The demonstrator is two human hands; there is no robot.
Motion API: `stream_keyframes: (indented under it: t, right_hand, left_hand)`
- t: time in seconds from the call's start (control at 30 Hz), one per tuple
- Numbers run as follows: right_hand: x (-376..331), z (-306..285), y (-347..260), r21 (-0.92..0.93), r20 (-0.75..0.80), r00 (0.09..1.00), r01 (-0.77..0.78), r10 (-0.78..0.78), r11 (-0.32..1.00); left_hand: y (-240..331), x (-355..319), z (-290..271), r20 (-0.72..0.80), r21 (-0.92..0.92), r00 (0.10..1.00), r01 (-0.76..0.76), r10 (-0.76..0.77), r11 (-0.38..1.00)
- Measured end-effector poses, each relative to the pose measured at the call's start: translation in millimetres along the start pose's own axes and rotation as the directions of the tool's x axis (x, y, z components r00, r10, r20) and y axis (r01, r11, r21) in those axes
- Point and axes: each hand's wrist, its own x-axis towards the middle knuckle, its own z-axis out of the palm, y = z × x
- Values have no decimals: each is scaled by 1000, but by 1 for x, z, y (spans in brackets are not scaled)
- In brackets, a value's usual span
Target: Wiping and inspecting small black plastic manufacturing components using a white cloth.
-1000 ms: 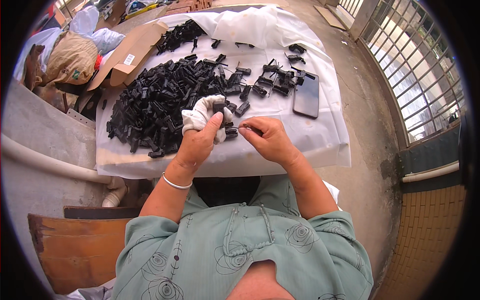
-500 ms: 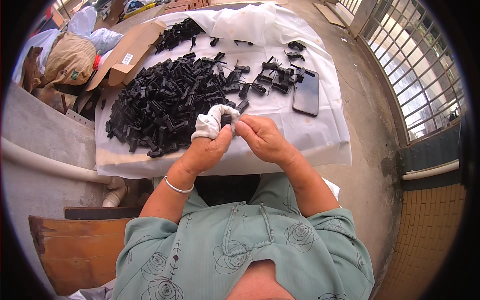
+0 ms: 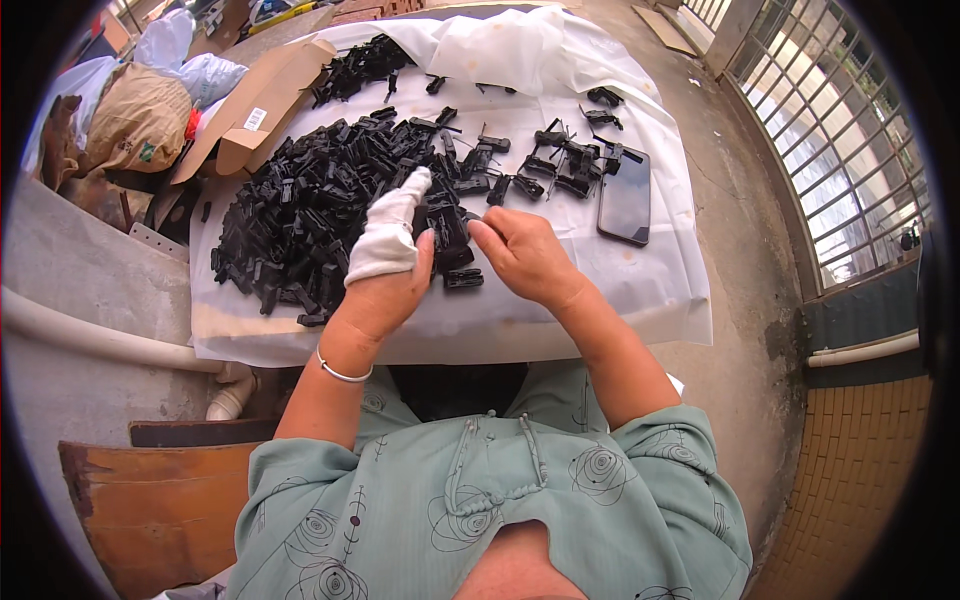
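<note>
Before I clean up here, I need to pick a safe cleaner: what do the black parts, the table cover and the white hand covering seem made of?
Black parts: probably moulded plastic, satin-dark with dull highlights.
Table cover: likely thin plastic sheeting, whitish, faintly glossy and creased, though coated cloth is possible.
White hand covering: looks like soft fabric, matte with loose folds; fibre unclear.

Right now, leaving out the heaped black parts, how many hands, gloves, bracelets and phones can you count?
Hands: 2, left hand and right hand
Gloves: 1, white glove
Bracelets: 1, silvery bracelet
Phones: 1, dark phone
Total: 5
</note>
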Motion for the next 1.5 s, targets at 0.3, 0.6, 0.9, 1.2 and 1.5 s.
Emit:
stream_keyframes:
  t: [0.3,0.6,0.9,1.2,1.5]
  right_hand:
    - [73,-3,43,-649,16,950,-228,313,726]
    - [81,-4,60,-540,40,919,-310,392,782]
    - [68,-11,56,-332,-26,937,-338,349,881]
    - [-13,-19,-15,243,49,985,151,-167,958]
    - [-35,-14,-57,30,-201,949,255,-244,967]
  left_hand:
    - [-12,-1,-7,-163,-53,986,32,-41,998]
    - [-7,-16,16,94,-319,964,264,-247,910]
    - [5,-21,18,178,-390,947,318,-269,864]
    - [-3,-16,12,622,-758,730,473,-282,-449]
    - [40,-17,14,263,-906,845,383,-466,183]
